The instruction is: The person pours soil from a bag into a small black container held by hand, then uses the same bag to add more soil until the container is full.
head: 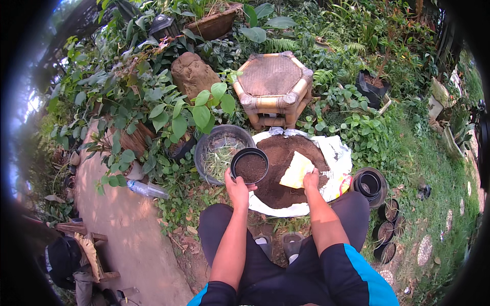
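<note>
My left hand (238, 191) grips a round black plant pot (250, 168) by its near left side. Dark soil fills much of the pot, which is held above the edge of a grey basin (203, 143) with cut grass (220, 160) inside. In my right hand (311, 179) is a pale yellow and white piece (296, 171), perhaps a cut plastic scoop, over a heap of brown soil (281, 151). The soil lies in an opened white sack (338, 151), its rim folded down around it. My fingers hide the near right corner of the piece.
A hexagonal bamboo stool (271, 76) stands beyond the sack. Nested black pots (369, 183) are at right, with several soil-filled pots (384, 232) nearer me. A plastic bottle (147, 189) lies by the path (130, 244) at left. Leafy branches (201, 114) overhang the basin.
</note>
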`<state>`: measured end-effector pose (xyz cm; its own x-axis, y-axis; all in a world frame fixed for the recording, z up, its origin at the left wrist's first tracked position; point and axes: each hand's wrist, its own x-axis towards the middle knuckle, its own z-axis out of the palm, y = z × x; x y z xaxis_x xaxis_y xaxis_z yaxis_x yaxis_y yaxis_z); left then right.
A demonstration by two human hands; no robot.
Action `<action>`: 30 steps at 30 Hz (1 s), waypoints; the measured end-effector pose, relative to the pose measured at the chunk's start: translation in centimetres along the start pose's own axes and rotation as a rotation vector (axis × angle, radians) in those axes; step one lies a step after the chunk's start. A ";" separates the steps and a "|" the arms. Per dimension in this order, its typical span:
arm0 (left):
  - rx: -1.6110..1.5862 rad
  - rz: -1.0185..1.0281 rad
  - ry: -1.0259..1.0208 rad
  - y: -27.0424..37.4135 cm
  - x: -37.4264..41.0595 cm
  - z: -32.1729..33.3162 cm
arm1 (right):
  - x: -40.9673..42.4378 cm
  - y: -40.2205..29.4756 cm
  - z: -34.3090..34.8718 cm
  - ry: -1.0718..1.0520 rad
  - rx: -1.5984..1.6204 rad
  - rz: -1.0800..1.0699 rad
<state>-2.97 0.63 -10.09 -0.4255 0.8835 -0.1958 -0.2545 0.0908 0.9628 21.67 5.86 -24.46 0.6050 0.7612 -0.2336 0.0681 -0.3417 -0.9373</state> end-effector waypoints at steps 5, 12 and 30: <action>0.091 -0.022 -0.062 -1.6 -1.1 0.3 | -0.2 -2.7 -2.7 0.063 0.099 -0.016; 0.129 -0.006 -0.094 -1.7 -2.6 1.2 | -0.8 -3.8 -5.1 0.135 0.019 0.026; 0.251 0.021 -0.180 -1.4 -3.9 2.8 | -1.6 -9.1 -7.1 0.160 0.466 -0.184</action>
<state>1.49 -1.70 -10.20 -0.2624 0.9515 -0.1608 -0.0149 0.1627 0.9866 25.75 3.84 -13.67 0.7326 0.6791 -0.0460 -0.1532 0.0987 -0.9832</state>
